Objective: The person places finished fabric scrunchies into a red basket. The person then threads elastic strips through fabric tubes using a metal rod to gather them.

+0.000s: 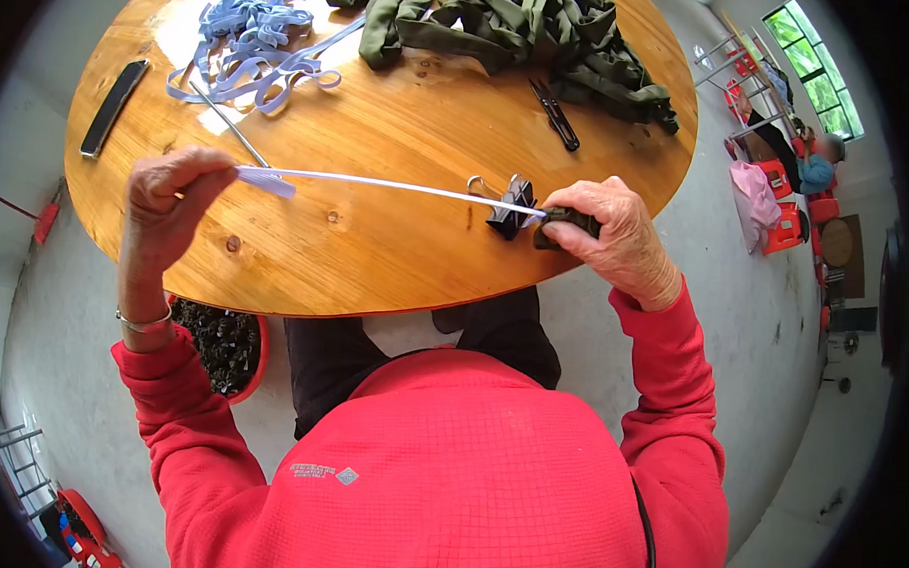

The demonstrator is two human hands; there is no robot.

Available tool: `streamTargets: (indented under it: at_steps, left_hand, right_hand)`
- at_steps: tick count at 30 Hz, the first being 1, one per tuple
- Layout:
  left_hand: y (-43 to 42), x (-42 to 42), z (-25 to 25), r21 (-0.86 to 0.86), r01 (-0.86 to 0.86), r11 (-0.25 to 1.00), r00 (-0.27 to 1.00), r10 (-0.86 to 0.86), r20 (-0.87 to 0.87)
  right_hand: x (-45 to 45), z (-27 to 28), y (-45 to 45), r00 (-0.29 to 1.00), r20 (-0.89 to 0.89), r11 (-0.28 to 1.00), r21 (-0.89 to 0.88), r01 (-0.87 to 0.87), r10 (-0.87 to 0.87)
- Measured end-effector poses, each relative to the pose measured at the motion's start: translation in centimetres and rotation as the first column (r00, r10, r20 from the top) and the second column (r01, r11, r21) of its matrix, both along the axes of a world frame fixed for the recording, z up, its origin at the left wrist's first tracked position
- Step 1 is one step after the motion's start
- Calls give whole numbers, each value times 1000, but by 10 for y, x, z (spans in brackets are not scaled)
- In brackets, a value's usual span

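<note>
My left hand [177, 199] pinches one end of a pale blue elastic band [378, 182], and a short folded piece of it sticks out beside the fingers. The band runs taut across the table to my right hand [606, 234]. There, my right fingers are closed on a small dark green fabric piece [569, 226], where the band's other end goes in. Just left of that fabric, a black binder clip [512, 208] rests on the wooden table [305, 269]. The band passes over the clip.
Dark green fabric strips [484, 25] and a heap of blue elastic [253, 27] lie at the back. Small black snips [554, 115], a metal rod [230, 124] and a black bar [114, 109] lie nearer. A red basin [263, 352] stands below. A person [817, 168] sits far right.
</note>
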State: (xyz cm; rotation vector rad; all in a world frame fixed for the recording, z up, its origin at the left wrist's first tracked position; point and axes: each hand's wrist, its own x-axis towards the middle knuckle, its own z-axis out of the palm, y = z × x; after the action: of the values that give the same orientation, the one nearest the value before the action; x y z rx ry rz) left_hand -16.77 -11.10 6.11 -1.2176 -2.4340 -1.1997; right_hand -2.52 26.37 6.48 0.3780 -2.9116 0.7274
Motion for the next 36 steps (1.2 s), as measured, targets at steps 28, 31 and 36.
streamTargets:
  at_steps: [28,31,36]
  left_hand:
    - [129,64,-29,124,521,844,587,-460,667]
    - [128,65,-40,103,526,844,659,-481,578]
    - [122,56,-32,183,501,846,617,-497,610]
  right_hand:
    - [5,-20,-51,963,-169,974,-40,-221,211]
    - [6,-26,-48,961,-178,976,-15,-217,211]
    - [3,-23,-38,967,-165,978,-50,-203,193]
